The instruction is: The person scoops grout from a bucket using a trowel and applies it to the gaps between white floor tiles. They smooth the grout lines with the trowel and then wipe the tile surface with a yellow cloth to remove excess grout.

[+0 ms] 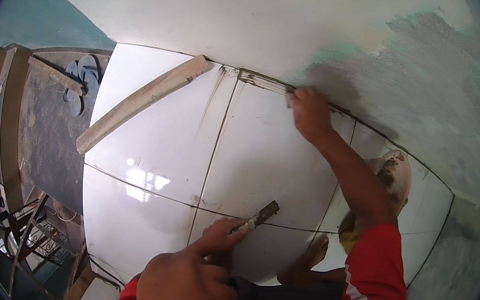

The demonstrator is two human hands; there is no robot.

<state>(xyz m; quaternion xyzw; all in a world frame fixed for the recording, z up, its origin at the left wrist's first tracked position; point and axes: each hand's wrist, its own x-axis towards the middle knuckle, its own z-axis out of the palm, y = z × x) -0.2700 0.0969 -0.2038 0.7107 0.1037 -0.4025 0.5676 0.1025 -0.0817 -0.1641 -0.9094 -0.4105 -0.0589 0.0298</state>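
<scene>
My left hand (218, 238) is closed around a small scraper (262, 214), whose dark, dirty blade points up and right over the white tiles (276, 148). At the foot of the wall, my right hand (311, 114) presses with bent fingers along the edge joint. Something small and dark pokes out at its fingertips, mostly hidden, so its kind does not show. Grey grout streaks (263, 82) mark the tile edge just left of that hand. Beside my right forearm stands a pale bucket (406, 170) with grey smears inside.
A wooden plank (144, 104) lies slantwise across the left tiles. Something yellow (350, 238) sits in a dark container by my right sleeve, near a bare foot (312, 255). Slippers (85, 80) rest on the darker lower floor at left. The wall (419, 58) has grey patches.
</scene>
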